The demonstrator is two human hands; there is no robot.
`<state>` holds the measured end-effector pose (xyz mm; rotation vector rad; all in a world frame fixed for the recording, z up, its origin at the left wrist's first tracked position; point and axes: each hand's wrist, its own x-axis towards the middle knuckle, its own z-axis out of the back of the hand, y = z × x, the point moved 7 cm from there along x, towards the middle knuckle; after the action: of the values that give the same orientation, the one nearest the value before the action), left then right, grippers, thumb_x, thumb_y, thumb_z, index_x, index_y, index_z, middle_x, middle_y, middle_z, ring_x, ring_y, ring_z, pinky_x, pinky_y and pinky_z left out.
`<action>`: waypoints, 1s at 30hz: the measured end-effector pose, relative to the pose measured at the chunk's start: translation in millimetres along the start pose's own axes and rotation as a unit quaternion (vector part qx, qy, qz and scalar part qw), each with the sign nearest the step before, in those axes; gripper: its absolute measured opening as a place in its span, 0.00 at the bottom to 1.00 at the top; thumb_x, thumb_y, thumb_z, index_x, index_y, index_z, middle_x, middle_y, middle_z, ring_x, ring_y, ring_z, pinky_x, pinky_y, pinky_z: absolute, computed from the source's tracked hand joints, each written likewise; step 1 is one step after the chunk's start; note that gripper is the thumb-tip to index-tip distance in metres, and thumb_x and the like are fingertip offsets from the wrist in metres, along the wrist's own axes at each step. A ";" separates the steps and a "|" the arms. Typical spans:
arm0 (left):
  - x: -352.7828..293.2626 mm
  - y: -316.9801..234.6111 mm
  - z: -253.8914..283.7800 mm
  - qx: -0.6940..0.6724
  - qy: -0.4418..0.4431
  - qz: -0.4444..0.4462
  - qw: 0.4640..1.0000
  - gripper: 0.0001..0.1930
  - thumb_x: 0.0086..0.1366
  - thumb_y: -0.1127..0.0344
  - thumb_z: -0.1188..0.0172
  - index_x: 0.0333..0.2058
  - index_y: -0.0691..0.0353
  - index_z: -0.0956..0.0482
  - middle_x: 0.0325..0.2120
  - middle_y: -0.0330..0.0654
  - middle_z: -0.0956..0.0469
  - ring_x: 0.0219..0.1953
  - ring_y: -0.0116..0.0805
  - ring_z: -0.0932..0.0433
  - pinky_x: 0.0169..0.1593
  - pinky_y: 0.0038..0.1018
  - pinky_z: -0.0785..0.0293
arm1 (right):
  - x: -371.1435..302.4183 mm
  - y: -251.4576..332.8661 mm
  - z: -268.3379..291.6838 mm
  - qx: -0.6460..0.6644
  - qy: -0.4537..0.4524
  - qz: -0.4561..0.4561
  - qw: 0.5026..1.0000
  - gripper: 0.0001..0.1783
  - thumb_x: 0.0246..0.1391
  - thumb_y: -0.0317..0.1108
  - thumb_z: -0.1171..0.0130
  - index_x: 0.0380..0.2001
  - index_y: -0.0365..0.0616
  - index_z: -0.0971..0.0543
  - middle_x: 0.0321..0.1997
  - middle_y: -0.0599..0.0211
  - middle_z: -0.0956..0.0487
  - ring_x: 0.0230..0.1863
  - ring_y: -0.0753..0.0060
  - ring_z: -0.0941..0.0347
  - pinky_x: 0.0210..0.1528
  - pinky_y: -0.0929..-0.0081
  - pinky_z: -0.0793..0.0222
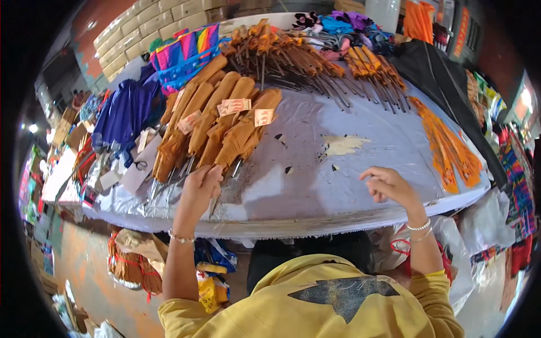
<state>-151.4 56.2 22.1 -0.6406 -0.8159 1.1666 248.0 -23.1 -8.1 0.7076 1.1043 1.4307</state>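
Brown folded umbrellas (pixel 217 110) lie in a row on the left half of the table, several with paper tags and metal shafts pointing toward me. My left hand (pixel 200 186) is closed at the near end of the rightmost brown umbrella (pixel 248 132); its fingers seem to pinch the shaft, and a thin metal tip shows just below them. Over the table's front right part hovers my right hand (pixel 391 188), holding nothing, its index finger stretched out to the left and the others loosely bent.
Orange-brown umbrellas with bare shafts (pixel 293 59) are heaped at the back. Orange patterned fabric strips (pixel 445 143) lie at the right. Blue fabric (pixel 127 115), black scissors (pixel 140 165) and a rainbow-striped bundle (pixel 186 53) are at the left. The sheet (pixel 344 143) has torn spots.
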 end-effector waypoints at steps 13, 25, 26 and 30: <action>-77.1 -123.5 -161.6 0.024 0.154 -0.279 0.947 0.07 0.59 0.68 0.40 0.31 0.67 0.25 0.21 0.50 0.25 0.20 0.46 0.26 0.24 0.30 0.32 | 27.1 108.2 46.9 0.403 -0.037 0.265 0.875 0.30 0.55 0.48 0.47 0.58 0.48 0.37 0.44 0.64 0.25 0.46 0.64 0.28 0.44 0.66 0.31; -38.5 -117.6 -177.4 -0.029 0.277 -0.237 0.931 0.07 0.56 0.72 0.39 0.34 0.67 0.22 0.24 0.48 0.21 0.23 0.38 0.22 0.29 0.25 0.27 | -35.7 45.3 57.7 -0.418 -0.236 0.057 0.875 0.25 0.38 0.42 0.36 0.39 0.44 0.31 0.26 0.53 0.23 0.30 0.45 0.26 0.29 0.50 0.34; -38.7 -123.1 -183.1 -0.031 0.278 -0.257 0.925 0.07 0.57 0.72 0.40 0.34 0.67 0.22 0.24 0.47 0.21 0.24 0.34 0.22 0.29 0.24 0.27 | -19.3 25.3 49.0 -0.433 -0.226 0.053 0.871 0.25 0.39 0.44 0.36 0.39 0.44 0.31 0.27 0.54 0.23 0.31 0.47 0.26 0.31 0.51 0.32; -33.5 -137.6 -203.5 -0.031 0.278 -0.297 0.913 0.07 0.58 0.73 0.42 0.35 0.69 0.22 0.23 0.46 0.21 0.24 0.27 0.24 0.31 0.23 0.28 | 33.0 -3.4 40.1 -0.441 -0.285 0.116 0.843 0.28 0.40 0.49 0.39 0.42 0.40 0.29 0.33 0.55 0.22 0.36 0.51 0.24 0.34 0.56 0.29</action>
<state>84.4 -19.3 9.9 -0.6671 -0.4973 0.3670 279.4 17.9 -1.5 0.5236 -0.1541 1.5752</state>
